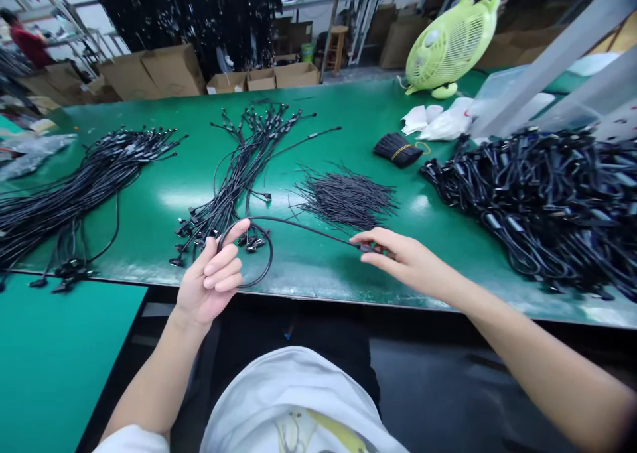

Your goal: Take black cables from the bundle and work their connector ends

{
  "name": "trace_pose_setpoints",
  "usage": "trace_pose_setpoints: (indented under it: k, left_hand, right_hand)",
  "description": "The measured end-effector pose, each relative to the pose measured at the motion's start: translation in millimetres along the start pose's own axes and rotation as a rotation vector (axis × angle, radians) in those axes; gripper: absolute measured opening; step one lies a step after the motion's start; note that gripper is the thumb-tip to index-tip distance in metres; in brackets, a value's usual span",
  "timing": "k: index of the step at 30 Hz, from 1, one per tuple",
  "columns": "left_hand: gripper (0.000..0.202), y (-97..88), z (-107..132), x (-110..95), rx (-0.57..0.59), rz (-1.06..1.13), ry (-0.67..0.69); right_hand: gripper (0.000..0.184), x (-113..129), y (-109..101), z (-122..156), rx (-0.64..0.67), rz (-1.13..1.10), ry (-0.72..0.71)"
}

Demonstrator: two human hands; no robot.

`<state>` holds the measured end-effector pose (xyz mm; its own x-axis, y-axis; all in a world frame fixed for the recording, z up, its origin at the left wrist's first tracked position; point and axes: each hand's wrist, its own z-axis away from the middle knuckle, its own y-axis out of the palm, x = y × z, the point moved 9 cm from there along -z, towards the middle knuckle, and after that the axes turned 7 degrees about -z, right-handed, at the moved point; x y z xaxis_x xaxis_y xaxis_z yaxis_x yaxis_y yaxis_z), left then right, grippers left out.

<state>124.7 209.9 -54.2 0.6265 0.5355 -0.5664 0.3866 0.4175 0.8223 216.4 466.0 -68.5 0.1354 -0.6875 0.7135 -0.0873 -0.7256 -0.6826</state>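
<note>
One black cable (279, 222) arcs between my two hands above the near edge of the green table (164, 194). My left hand (212, 279) curls round the cable's looped end, palm toward me. My right hand (398, 255) pinches the other end of the same cable between thumb and fingers. Just beyond my left hand lies a fanned bundle of black cables with connectors (233, 168). A loose heap of thin black ties (348, 197) lies ahead of my right hand.
A large tangle of black cables (542, 194) fills the table's right side, another long bundle (74, 188) the left. A banded black bundle (398, 149), white bags (438, 121) and a green fan (452, 42) stand farther back. Cardboard boxes (159, 71) and a person in red (27, 42) are beyond.
</note>
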Motion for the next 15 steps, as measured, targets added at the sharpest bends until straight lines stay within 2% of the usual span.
trace_pose_setpoints:
  k: [4,9,13,15]
  left_hand:
    - [0.040,-11.6,-12.0,19.5,-0.052,-0.230,-0.134]
    - [0.033,-12.7,-20.4,26.7,-0.034,-0.199,-0.137]
    - [0.022,-18.1,-21.4,25.4,-0.075,-0.163,-0.130]
    - [0.025,-19.6,-20.4,25.5,-0.082,-0.137,-0.140]
  right_hand:
    - [0.028,12.1,-12.4,11.4,-0.201,0.156,-0.098]
    - [0.030,21.5,-9.6,6.0,-0.121,0.282,-0.135]
    - [0.030,16.2,-10.1,2.1,-0.111,0.244,-0.125]
    - [0.031,10.8,-11.0,1.6,-0.116,0.219,-0.113]
